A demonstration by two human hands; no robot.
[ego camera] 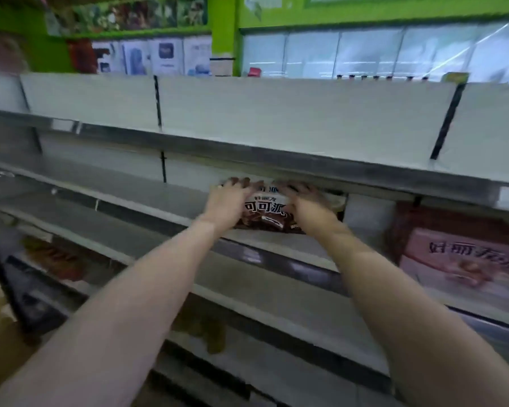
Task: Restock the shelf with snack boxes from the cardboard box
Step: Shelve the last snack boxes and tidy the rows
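Observation:
A brown snack box with white Chinese lettering stands upright on the grey shelf, under the shelf above. My left hand grips its left side, fingers curled over the top edge. My right hand grips its right side the same way. Both forearms reach forward from below. The cardboard box is not in view.
A pink snack box with a dark brown one behind it stands to the right on the same shelf. Lower shelves run below; packs lie at lower left. The top shelf has a white back panel.

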